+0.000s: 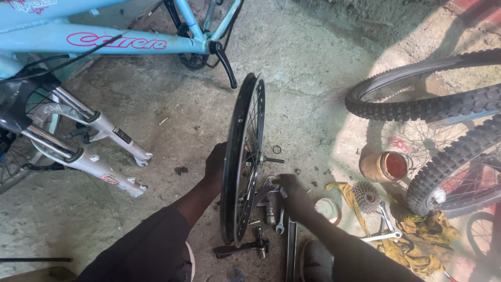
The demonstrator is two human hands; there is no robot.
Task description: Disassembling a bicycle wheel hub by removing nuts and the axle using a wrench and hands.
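I see the bare wheel (243, 159) standing upright on the concrete floor (130, 109), in the middle of the view. My left hand (215, 166) grips its rim from the left side, fingers wrapped on it. My right hand (291, 194) sits just right of the wheel, below its axle (271, 160), among the wrenches (284, 224); it is blurred, so I cannot tell its grip. A jar (385, 166) stands well right of the wheel.

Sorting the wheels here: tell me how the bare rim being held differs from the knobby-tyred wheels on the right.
The bare rim has no tyre; the knobby-tyred wheels carry thick treaded tyres. The rim stands upright, steadied by the left hand; the tyred wheels lie tilted, overlapping. Both have wire spokes.
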